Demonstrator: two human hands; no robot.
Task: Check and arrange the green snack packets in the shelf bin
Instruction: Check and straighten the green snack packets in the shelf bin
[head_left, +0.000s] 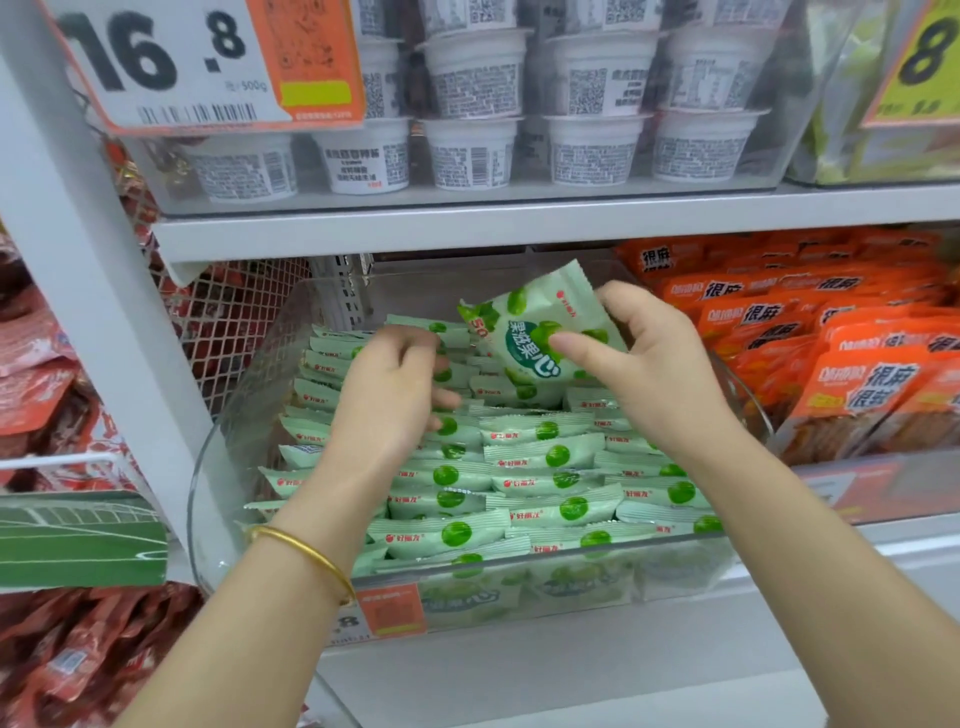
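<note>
A clear plastic shelf bin (208, 467) holds several rows of pale green snack packets (540, 457) standing on edge. My right hand (654, 374) pinches one green packet (540, 327) between thumb and fingers and holds it lifted and tilted above the back of the bin, front face toward me. My left hand (384, 395) reaches into the left-middle rows with curled fingers among the packets; what its fingertips hold is hidden. A gold bangle sits on the left wrist.
Orange snack packets (831, 374) fill the bin to the right. White cups (467, 150) stand stacked on the shelf above, under a hanging price sign (197, 62). Red packets (47, 364) lie left of the grey shelf upright. A price label (389, 613) sticks on the bin's front.
</note>
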